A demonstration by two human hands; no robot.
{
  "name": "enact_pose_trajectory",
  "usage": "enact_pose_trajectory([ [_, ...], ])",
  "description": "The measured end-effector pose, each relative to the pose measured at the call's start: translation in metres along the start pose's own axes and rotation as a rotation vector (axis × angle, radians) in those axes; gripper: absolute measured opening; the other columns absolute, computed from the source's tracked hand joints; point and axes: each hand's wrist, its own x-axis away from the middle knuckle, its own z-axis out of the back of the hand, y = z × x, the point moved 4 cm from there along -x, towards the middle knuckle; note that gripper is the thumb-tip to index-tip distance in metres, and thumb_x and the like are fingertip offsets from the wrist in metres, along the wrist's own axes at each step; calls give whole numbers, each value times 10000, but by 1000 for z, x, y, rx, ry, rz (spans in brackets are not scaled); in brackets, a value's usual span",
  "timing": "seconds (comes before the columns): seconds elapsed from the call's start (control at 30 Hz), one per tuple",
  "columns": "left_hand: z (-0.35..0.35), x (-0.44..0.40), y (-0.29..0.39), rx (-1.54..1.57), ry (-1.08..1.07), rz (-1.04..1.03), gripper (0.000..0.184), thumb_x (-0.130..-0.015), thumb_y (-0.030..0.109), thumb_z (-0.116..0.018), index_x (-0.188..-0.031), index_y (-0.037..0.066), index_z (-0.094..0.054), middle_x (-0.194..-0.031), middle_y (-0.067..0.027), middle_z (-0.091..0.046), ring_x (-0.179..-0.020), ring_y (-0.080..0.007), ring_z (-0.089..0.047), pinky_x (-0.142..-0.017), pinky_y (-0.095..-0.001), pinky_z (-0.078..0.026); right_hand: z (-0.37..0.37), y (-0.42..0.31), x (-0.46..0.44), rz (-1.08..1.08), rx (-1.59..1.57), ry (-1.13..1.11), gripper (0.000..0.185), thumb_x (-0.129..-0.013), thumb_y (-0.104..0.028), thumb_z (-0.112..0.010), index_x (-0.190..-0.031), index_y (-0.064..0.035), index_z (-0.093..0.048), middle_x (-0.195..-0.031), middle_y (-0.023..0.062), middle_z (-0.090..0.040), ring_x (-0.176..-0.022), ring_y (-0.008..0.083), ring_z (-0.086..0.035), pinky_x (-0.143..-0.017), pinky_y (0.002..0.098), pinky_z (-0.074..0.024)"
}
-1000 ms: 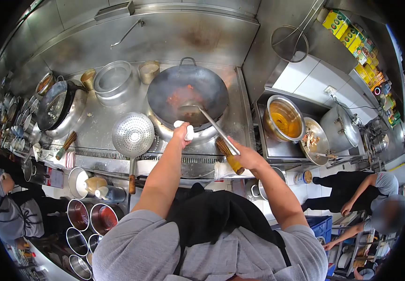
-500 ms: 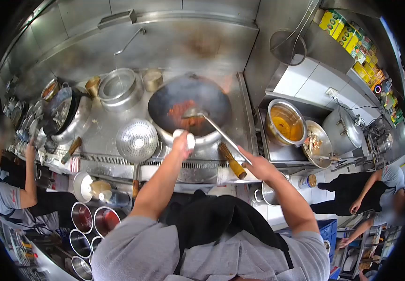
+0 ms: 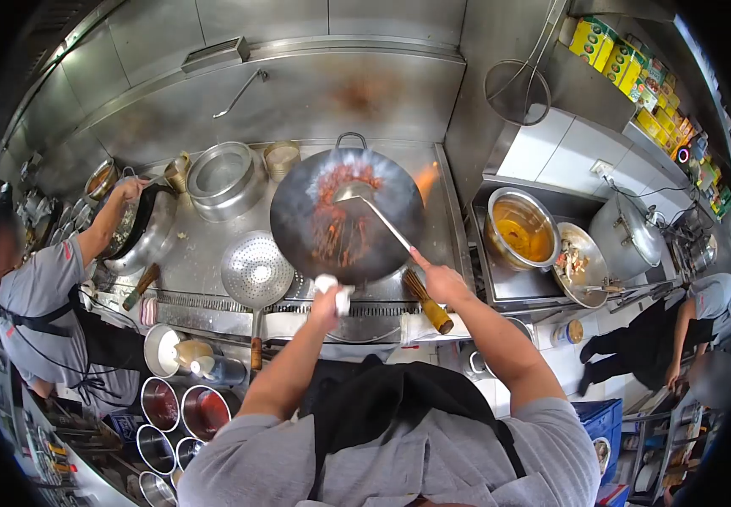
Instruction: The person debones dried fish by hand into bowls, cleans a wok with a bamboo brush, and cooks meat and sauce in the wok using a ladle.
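My left hand (image 3: 323,309) is closed around a folded white cloth (image 3: 337,291) at the near rim of a dark wok (image 3: 294,215); the grip beneath the cloth is hidden. In my right hand (image 3: 443,283) is the long handle of a metal ladle (image 3: 387,225). Its bowl lies over the wok among reddish-brown pieces of food (image 3: 336,232), with bright smoke or steam around them. The wok tips toward me, its far loop handle (image 3: 350,137) showing. A flame (image 3: 425,180) flares beside its right rim.
Left of the wok lie a perforated strainer (image 3: 257,269) and a stacked metal pot (image 3: 222,176). A bamboo brush (image 3: 426,302) is by my right hand. Farther right stands a pot of orange liquid (image 3: 520,225). Another person (image 3: 44,287) reaches over a pan at left.
The wok has moved up from the burner and tipped toward me, its food spreading toward the far and near sides. The ladle bowl has shifted slightly away from me. The person at left now reaches forward.
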Motion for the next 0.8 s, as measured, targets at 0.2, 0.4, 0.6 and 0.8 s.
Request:
enact_pose_trajectory([
  [0.2, 1, 37, 11, 35, 71, 33, 164, -926, 193, -571, -1072, 121, -572, -940, -61, -656, -777, -206, -642, -621, -393, -525, 20, 20, 84, 107, -108, -37, 824, -873, -58, -489, -1550, -331, -107, -1180, 271, -621, -1080, 403, -618, -964, 455, -464],
  [0.4, -73, 6, 69, -124, 133, 93, 183, -940, 283, -549, -1017, 120, -580, -834, -37, -634, -692, -207, -624, -585, -403, -497, 15, 10, 42, 176, -79, -89, 832, -862, -48, -493, -1546, -343, -122, -1194, 273, -611, -1085, 422, -604, -972, 457, -454],
  [0.6, -32, 70, 6, -76, 119, 52, 330, -897, 72, -539, -1226, 58, -550, -1045, -109, -659, -899, -259, -672, -742, -410, -561, -7, 20, 3, 89, -21, 124, 856, -853, -85, -512, -1538, -385, -95, -1079, 285, -643, -960, 437, -641, -896, 499, -491],
  [0.8, -67, -31, 68, -120, 143, 69, 188, -906, 296, -547, -989, 132, -584, -807, -34, -628, -684, -195, -612, -583, -386, -470, -3, 38, 19, 164, -435, 33, 795, -891, -92, -557, -1523, -395, -181, -1168, 293, -606, -1052, 449, -604, -927, 472, -499],
])
